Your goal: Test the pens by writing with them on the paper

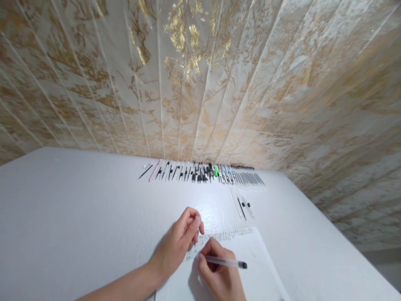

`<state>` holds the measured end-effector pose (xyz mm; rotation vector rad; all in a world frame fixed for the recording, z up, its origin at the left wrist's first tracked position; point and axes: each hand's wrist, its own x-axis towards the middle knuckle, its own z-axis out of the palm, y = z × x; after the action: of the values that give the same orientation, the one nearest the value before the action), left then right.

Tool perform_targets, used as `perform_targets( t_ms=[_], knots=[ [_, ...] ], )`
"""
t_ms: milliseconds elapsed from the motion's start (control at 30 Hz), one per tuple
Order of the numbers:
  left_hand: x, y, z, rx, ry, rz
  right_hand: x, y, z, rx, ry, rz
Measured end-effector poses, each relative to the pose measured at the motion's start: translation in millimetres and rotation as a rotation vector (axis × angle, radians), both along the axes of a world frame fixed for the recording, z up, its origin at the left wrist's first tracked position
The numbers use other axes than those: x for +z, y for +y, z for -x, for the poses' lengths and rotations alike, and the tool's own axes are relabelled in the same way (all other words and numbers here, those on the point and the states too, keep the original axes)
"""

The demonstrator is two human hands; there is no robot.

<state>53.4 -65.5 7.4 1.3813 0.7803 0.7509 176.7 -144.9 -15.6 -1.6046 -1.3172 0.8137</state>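
My right hand (219, 271) is closed around a clear pen with a dark tip (227, 262), held sideways over a white sheet of paper (260, 267) that carries a few lines of handwriting near its top edge. My left hand (180, 242) rests on the paper's upper left corner, fingers curled together in a pinch; something small and pale may sit at its fingertips, but I cannot make it out.
A long row of several pens and pen parts (203, 172) lies along the far edge of the white table (78, 200), against a gold-patterned wall (200, 75). Three loose pens (243, 207) lie just beyond the paper. The table's right edge drops off at the right.
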Motion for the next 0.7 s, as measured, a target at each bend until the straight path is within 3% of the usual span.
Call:
perform_targets(
  t_ms=[467,700],
  knots=[
    [-0.4,1.2,0.2,0.032,0.085,-0.029,-3.5,-1.0,-1.8,0.039,-0.051,0.025],
    [0.6,1.1,0.9,0.023,0.087,-0.029,2.4,-1.4,3.4,-0.023,-0.018,0.019]
  ],
)
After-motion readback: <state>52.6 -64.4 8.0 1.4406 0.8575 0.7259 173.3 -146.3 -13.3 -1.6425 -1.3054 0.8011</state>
